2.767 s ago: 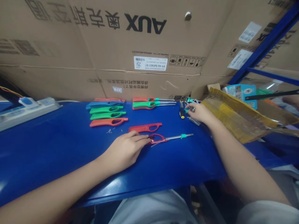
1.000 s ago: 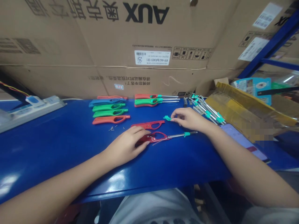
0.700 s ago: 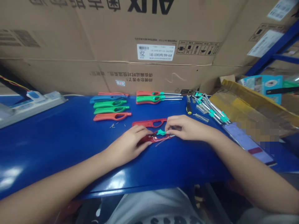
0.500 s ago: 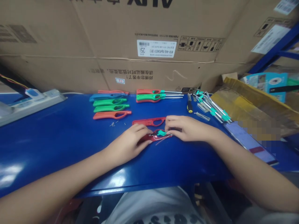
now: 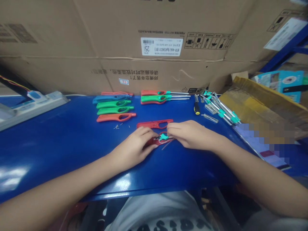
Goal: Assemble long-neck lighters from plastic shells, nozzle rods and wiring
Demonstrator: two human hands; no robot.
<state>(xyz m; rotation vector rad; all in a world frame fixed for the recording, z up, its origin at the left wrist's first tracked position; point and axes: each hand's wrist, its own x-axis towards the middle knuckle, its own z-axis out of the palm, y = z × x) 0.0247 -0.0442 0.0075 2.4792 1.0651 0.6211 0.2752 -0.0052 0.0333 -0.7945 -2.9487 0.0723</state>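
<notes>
An open red lighter half-shell point(image 5: 157, 141) lies on the blue table point(image 5: 60, 144) in front of me. My left hand point(image 5: 134, 146) presses flat on its handle end, fingers curled over it. My right hand point(image 5: 186, 134) pinches a small teal trigger piece point(image 5: 164, 137) and holds it inside the shell's loop. A second red half-shell point(image 5: 155, 124) lies just behind both hands. The metal tube of the open lighter is hidden under my right hand.
Several coloured lighter shells point(image 5: 114, 107) lie at the back left, assembled lighters point(image 5: 163, 97) behind centre. A screwdriver point(image 5: 196, 108) and metal tubes with teal tips point(image 5: 221, 110) lie to the right. A power strip point(image 5: 31, 104) sits far left; cardboard boxes point(image 5: 120, 41) wall the back.
My right hand came back from the parts pile at the right with a teal piece and brought it to the open red shell. My left hand stayed on the shell.
</notes>
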